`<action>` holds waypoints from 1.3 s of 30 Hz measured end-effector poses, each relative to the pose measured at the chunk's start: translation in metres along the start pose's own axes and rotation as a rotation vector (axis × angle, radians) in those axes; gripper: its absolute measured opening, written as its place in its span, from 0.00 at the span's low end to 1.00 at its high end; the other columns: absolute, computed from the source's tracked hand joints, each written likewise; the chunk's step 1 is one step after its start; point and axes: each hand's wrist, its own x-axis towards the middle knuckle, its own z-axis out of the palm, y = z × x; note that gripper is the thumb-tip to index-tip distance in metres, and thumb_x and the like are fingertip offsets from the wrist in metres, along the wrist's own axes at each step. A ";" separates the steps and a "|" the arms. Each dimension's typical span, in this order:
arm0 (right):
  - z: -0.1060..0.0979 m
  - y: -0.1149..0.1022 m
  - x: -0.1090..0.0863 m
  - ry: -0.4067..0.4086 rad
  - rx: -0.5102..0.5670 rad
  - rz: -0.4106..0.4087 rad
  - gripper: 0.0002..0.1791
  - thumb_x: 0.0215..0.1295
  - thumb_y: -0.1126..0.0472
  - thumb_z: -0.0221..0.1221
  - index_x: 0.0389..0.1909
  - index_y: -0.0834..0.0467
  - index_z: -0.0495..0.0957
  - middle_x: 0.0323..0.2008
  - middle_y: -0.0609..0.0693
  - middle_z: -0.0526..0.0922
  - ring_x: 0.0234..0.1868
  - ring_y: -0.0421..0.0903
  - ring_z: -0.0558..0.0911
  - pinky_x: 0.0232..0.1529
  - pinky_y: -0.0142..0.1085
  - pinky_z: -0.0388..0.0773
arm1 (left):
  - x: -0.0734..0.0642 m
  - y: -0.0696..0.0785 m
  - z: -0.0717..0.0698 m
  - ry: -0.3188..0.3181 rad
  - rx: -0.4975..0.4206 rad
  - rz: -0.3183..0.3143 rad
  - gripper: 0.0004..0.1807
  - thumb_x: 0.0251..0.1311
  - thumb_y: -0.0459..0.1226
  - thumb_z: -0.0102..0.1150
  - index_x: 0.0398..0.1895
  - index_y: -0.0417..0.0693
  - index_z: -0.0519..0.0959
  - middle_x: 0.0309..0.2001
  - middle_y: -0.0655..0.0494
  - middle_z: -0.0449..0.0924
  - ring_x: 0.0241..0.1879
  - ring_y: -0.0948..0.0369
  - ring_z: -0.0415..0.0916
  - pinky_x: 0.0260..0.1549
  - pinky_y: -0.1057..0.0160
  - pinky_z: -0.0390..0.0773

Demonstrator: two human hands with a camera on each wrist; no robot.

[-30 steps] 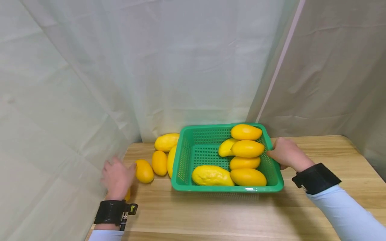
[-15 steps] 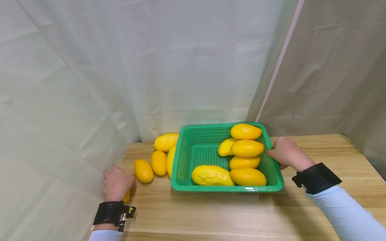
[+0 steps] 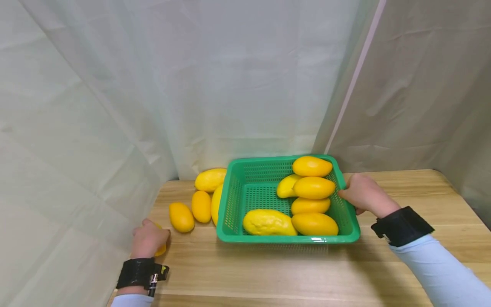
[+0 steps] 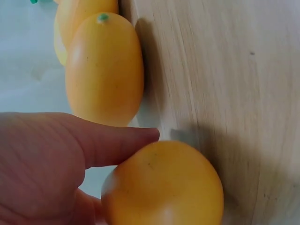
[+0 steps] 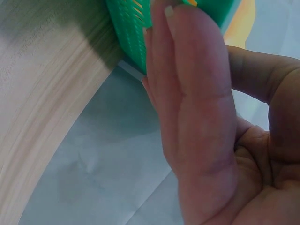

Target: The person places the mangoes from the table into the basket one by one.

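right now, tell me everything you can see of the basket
The basket is green, rectangular and open-topped, plastic by its look, with a smooth rim and perforated walls and base. It sits upright on the table, holding six yellow fruits, mostly toward the right. The right grip pinches its right rim; whether the fruit beside its left wall touches it is hidden.

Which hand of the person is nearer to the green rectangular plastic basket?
Right. The right hand grips the basket at its right rim; the left hand is apart from it, leftward, holding a rounded orange-yellow fruit.
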 end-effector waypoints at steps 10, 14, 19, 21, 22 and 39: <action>0.000 -0.002 0.002 -0.010 -0.010 0.005 0.14 0.62 0.57 0.54 0.23 0.63 0.72 0.18 0.52 0.73 0.13 0.43 0.77 0.20 0.33 0.79 | -0.004 -0.006 -0.007 -0.026 -0.014 -0.011 0.35 0.47 0.42 0.56 0.51 0.25 0.54 0.30 0.34 0.65 0.27 0.47 0.67 0.20 0.61 0.67; 0.000 -0.002 0.004 -0.014 -0.010 0.009 0.15 0.62 0.56 0.54 0.22 0.63 0.72 0.18 0.52 0.73 0.14 0.43 0.77 0.20 0.33 0.79 | -0.004 -0.010 -0.008 -0.036 -0.022 -0.012 0.35 0.48 0.42 0.55 0.51 0.26 0.53 0.30 0.34 0.66 0.27 0.47 0.68 0.20 0.62 0.68; 0.000 -0.002 0.004 -0.020 0.001 0.009 0.15 0.62 0.56 0.54 0.22 0.63 0.73 0.18 0.52 0.74 0.13 0.43 0.78 0.20 0.34 0.79 | -0.009 -0.012 -0.014 0.022 -0.040 0.017 0.32 0.49 0.41 0.54 0.51 0.29 0.54 0.30 0.34 0.65 0.26 0.47 0.68 0.17 0.62 0.68; 0.000 -0.001 0.004 -0.019 0.004 0.003 0.15 0.62 0.56 0.54 0.22 0.64 0.73 0.17 0.51 0.74 0.13 0.43 0.78 0.20 0.34 0.79 | -0.012 -0.009 -0.019 0.053 -0.033 0.028 0.33 0.51 0.42 0.53 0.53 0.29 0.53 0.32 0.33 0.63 0.27 0.45 0.67 0.17 0.60 0.68; 0.000 -0.001 0.003 -0.017 0.003 -0.001 0.15 0.62 0.56 0.54 0.22 0.64 0.73 0.17 0.51 0.74 0.13 0.43 0.78 0.19 0.34 0.79 | -0.014 -0.007 -0.022 0.070 -0.026 0.036 0.34 0.52 0.42 0.52 0.55 0.29 0.52 0.33 0.32 0.63 0.28 0.44 0.67 0.17 0.60 0.67; 0.000 0.004 0.004 -0.049 0.005 -0.001 0.15 0.63 0.55 0.55 0.25 0.65 0.75 0.19 0.53 0.76 0.15 0.43 0.79 0.21 0.35 0.80 | -0.055 0.076 -0.060 0.310 -0.009 0.225 0.44 0.59 0.52 0.47 0.73 0.47 0.40 0.56 0.25 0.61 0.35 0.36 0.73 0.18 0.51 0.67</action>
